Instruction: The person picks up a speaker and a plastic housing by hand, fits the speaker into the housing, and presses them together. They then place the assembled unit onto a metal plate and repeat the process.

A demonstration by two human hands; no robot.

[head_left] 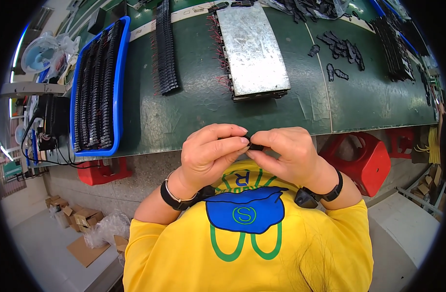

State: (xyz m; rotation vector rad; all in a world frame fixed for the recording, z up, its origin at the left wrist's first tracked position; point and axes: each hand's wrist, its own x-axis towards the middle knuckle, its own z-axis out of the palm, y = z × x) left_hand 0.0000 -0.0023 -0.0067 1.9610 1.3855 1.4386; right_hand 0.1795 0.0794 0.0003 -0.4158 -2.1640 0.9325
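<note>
I pinch a small black part (255, 146) between both hands: my left hand (208, 155) and right hand (288, 156) clench it together at chest height, just in front of the green table's (194, 112) near edge.

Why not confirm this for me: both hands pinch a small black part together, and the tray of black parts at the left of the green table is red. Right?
Not quite. The tray is blue, not red; the head view shows it. The rest holds: the left hand and right hand pinch a small black part together, and the tray sits at the left of the green table.
</note>
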